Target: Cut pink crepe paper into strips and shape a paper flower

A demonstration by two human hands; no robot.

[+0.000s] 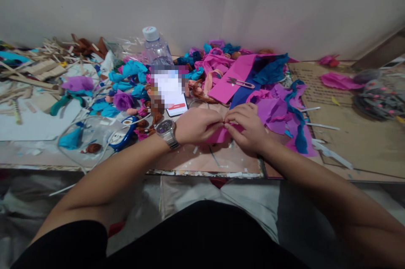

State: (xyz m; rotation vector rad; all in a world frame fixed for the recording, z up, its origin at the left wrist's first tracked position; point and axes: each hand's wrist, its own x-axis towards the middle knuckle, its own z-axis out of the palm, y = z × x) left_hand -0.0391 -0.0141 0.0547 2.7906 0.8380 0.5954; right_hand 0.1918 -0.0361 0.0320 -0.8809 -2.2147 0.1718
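Both hands meet over the front of the table. My left hand (199, 125), with a watch on its wrist, is closed, its thumb and fingertips pinching a piece of pink crepe paper (220, 135). From the other side my right hand (244, 127) pinches the same paper, fingertips touching those of the left. The paper hangs below the fingers; what lies right between the fingertips is hidden. Just beyond the hands are flat pink sheets (232, 76) with small thread snips (241, 83) lying on them. Purple crepe paper (275, 111) lies crumpled beside my right hand.
A phone (177, 109) stands behind my left hand, near a clear bottle (157, 49). Blue and purple paper flowers (123, 99) and wooden sticks (34, 73) are heaped at left. Cardboard (357, 130) covers the right side, with white sticks (324, 126) near it.
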